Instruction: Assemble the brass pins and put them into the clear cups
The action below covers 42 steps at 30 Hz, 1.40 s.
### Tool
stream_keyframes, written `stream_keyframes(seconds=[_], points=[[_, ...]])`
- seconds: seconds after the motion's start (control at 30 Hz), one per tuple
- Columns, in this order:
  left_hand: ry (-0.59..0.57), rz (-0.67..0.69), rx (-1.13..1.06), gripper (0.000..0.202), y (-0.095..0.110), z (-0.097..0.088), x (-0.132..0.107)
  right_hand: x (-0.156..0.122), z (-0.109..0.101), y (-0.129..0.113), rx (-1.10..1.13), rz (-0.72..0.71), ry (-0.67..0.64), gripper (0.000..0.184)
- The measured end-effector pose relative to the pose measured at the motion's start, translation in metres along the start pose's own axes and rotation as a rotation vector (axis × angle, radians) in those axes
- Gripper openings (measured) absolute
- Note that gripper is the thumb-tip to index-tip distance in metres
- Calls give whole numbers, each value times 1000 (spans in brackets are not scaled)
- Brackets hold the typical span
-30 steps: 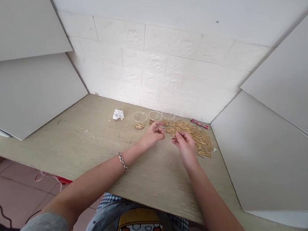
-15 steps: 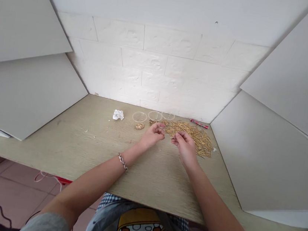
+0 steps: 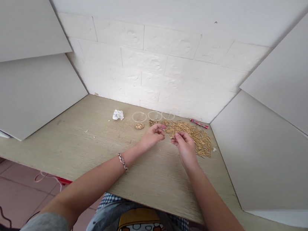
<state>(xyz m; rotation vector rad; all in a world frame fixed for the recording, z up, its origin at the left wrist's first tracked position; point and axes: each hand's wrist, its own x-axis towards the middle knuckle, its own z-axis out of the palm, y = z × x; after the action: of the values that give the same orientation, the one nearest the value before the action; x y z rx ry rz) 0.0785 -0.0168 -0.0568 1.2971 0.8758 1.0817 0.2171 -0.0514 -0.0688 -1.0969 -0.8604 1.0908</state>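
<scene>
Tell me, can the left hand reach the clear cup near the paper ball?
Probably yes: the left hand is close to the clear cup, and only a small, low pile of gold pins lies before it.

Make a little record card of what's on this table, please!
Left hand: curled, fingertips together, anything held too small to see
Right hand: fingertips pinched at the edge of the pile
Pile: gold-coloured pins, loose on the wooden table
Nearby: three clear plastic cups, small pin heap
Also there: crumpled white tissue, red pen
</scene>
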Motion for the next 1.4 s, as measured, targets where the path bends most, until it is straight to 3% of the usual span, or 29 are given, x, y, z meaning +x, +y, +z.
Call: stream_keyframes(seconds=[0.7,1.4], points=[[47,29,31,27,1,-4,1,2,0,-2,27,4,20,27],[77,12,159,52,-3,-7,4,1,0,-4,37,-6,24,25]])
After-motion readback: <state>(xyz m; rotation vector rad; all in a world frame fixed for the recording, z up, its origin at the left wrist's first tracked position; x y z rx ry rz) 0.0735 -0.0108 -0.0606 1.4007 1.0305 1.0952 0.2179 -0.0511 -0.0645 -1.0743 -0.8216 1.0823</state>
